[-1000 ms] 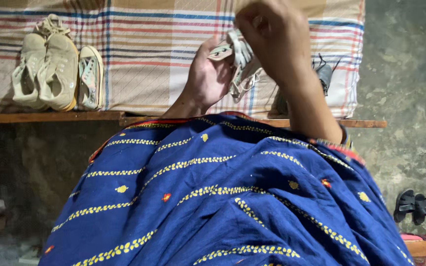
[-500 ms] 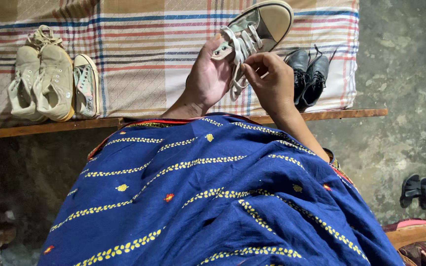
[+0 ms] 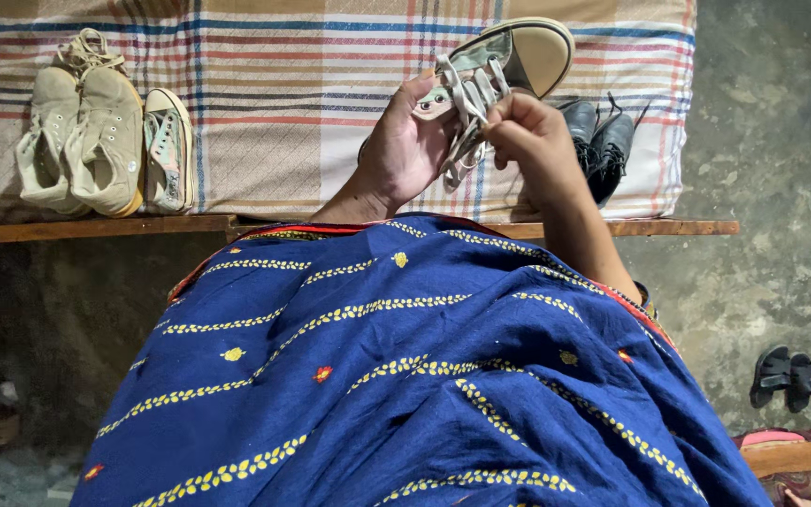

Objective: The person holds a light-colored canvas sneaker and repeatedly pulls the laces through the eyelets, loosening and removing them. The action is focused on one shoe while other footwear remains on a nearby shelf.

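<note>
left hand [image 3: 404, 150] gripping pale sneaker [image 3: 495, 61], right hand [image 3: 527, 131] pinching its laces [image 3: 466, 113], over striped bedding [image 3: 274, 103], rough concrete floor [image 3: 772, 188] right of it

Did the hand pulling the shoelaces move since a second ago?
Yes. The right hand has come down from the striped bedcover's top edge to the laces of the sneaker.

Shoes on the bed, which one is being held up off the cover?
The pale canvas sneaker with loose laces, gripped by the left hand; the others lie on the checked cover.

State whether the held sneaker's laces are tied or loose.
Loose: the sneaker laces hang slack between left hand and right hand.
</note>
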